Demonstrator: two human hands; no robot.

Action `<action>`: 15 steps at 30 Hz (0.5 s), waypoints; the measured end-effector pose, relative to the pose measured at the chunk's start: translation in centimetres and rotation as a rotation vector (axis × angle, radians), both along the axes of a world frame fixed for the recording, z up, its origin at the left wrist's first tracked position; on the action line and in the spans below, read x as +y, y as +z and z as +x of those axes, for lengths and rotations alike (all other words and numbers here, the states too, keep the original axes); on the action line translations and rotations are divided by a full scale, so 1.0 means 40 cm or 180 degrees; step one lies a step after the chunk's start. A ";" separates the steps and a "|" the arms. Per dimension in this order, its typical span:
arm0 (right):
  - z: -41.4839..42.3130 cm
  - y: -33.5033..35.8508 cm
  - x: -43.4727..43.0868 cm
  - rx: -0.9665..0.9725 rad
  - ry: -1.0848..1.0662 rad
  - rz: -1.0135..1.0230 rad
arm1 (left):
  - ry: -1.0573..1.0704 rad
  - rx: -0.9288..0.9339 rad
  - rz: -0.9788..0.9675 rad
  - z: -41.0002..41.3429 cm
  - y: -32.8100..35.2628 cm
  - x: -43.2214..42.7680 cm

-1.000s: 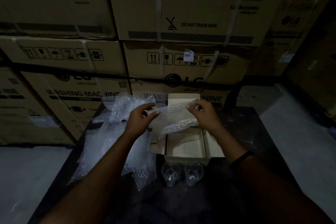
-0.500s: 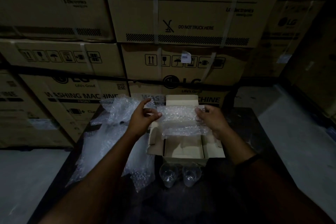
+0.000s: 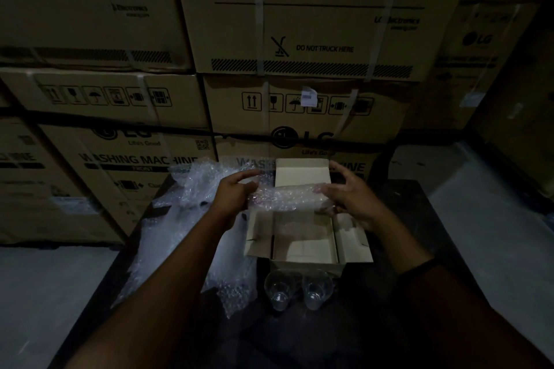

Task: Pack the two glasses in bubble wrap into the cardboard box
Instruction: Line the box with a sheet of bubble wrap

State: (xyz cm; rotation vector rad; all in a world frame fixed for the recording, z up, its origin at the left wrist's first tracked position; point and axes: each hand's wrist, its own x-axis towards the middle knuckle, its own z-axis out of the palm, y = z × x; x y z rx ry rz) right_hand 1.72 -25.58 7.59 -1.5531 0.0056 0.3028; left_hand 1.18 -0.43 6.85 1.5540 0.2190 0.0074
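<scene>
Head view: a sheet (image 3: 284,198) of bubble wrap is held stretched above the open box (image 3: 302,246) at the middle of the bench (image 3: 419,219), probably to line it. The left grip (image 3: 236,198) pinches one end. The right grip (image 3: 353,201) curls loosely round the other. Two unwrapped glasses (image 3: 278,290) sit side by side just before the box, toward the near edge. Spare wrap (image 3: 180,237) lies along the left edge.

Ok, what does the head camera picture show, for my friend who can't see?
The left hand and right hand hold a bubble wrap sheet stretched over an open cardboard box on a dark table. Two unwrapped glasses sit in front of it; a bubble wrap pile lies left.
</scene>
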 end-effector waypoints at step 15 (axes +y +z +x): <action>0.006 -0.012 0.017 -0.0513 -0.0167 -0.0383 | -0.0522 -0.0763 0.1800 0.003 0.019 -0.011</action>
